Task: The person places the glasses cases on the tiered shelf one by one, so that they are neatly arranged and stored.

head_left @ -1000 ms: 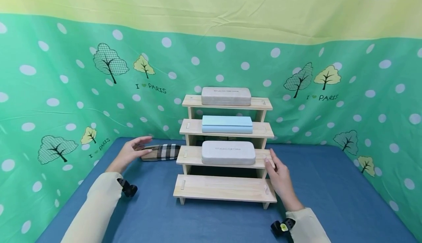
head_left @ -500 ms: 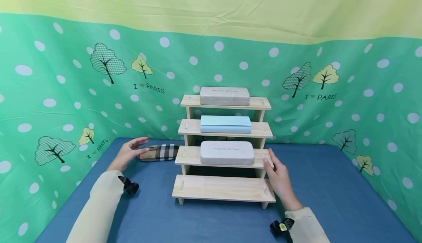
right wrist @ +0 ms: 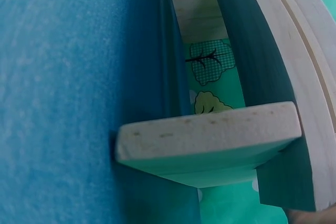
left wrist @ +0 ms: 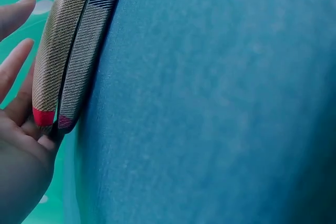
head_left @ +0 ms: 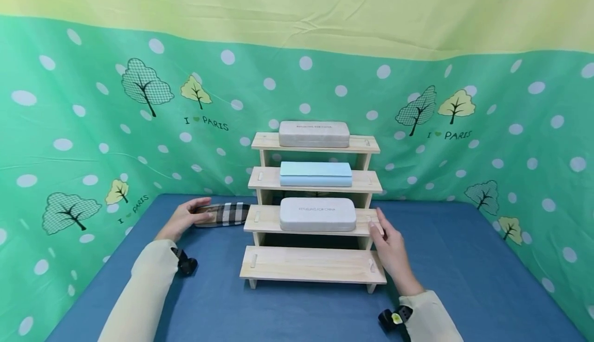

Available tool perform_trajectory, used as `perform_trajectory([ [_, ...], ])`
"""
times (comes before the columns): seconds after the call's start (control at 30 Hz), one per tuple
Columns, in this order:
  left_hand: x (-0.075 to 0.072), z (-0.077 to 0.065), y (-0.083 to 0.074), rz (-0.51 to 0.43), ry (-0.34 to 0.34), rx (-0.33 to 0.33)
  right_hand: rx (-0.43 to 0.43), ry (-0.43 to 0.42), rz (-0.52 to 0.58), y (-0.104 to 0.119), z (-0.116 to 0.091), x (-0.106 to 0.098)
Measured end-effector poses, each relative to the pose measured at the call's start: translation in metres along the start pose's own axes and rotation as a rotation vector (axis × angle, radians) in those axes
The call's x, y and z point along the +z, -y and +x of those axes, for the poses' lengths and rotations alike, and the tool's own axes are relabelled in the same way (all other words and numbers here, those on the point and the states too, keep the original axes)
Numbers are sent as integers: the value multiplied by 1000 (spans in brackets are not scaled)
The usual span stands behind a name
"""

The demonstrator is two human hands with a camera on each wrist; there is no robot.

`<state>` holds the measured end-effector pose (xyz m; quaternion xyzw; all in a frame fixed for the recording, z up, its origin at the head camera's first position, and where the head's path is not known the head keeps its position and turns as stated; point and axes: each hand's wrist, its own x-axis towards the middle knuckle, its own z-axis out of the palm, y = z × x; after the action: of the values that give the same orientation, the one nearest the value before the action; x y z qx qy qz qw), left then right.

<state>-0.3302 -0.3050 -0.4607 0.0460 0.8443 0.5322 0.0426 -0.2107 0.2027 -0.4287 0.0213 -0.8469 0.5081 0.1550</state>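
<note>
My left hand [head_left: 182,219] is at the left end of a plaid glasses case [head_left: 227,214] lying on the table. In the left wrist view, straight fingers [left wrist: 16,69] extend past the case's red-striped end, with two fingertips apart from it. A wooden stepped stand [head_left: 313,263] stands right of the case. My right hand [head_left: 391,241] holds the right end of its second step from the bottom, thumb toward the front. That step bears a white glasses case [head_left: 317,215]; a light blue case [head_left: 315,174] and a greyish-white case [head_left: 314,134] sit on the steps above.
A blue cloth [head_left: 199,306] covers the table. Behind it hangs a green and yellow curtain [head_left: 297,84] with dots and trees. The stand's bottom step bears nothing. A wooden leg [right wrist: 210,132] of the stand fills the right wrist view's middle.
My left hand has lowered slightly over the end of the plaid case. The view has shifted a little, while the right hand stays at the stand.
</note>
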Motion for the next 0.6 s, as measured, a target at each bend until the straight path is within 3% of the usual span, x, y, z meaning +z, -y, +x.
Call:
perform_trajectory([
  [0.3, 2, 2, 1, 28, 23, -62, 5, -1, -7, 1, 0, 1],
  [0.6, 4, 2, 1, 61, 58, -52, 5, -1, -11, 1, 0, 0],
])
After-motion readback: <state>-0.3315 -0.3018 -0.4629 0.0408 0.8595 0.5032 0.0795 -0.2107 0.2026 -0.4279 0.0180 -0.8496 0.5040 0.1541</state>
